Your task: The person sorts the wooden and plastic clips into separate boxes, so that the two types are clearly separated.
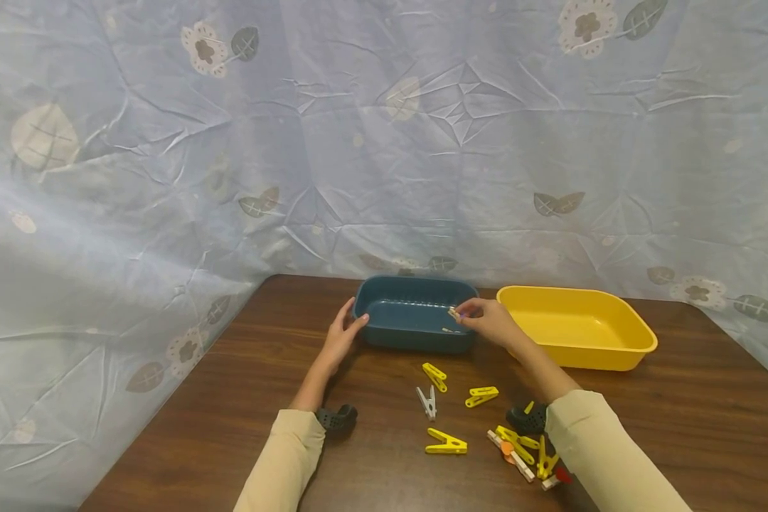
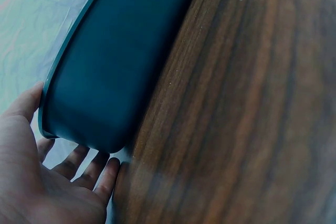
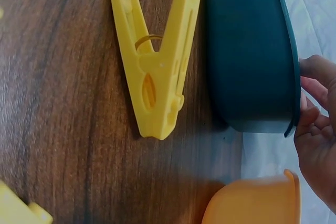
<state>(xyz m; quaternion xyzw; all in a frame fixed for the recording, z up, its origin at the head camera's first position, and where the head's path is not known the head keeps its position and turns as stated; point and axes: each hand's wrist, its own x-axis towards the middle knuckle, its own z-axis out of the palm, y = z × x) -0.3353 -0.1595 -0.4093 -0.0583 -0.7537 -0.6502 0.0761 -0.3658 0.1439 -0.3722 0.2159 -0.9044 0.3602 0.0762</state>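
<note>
My left hand [image 1: 339, 339] holds the left end of the dark blue plastic tub [image 1: 416, 340]. In the left wrist view, its thumb is at the rim and its fingers are bent against the end wall. Over the tub's right side, my right hand [image 1: 486, 321] pinches a small pale wooden clothespin [image 1: 453, 313] with a bit of purple beside it. Another small pale piece [image 1: 449, 330] lies inside the tub below. In the right wrist view the tub's wall [image 3: 257, 51] hides the pinched clothespin; a yellow plastic clothespin [image 3: 152, 77] lies close to that camera.
A yellow tub [image 1: 589, 355] stands right of the blue one. Yellow clothespins [image 1: 446, 442] and a grey clothespin [image 1: 427, 404] lie scattered in front. Near my right forearm is a cluster of yellow clothespins and wooden ones [image 1: 518, 462]. A patterned curtain [image 1: 384, 178] hangs behind the wooden table [image 1: 230, 427].
</note>
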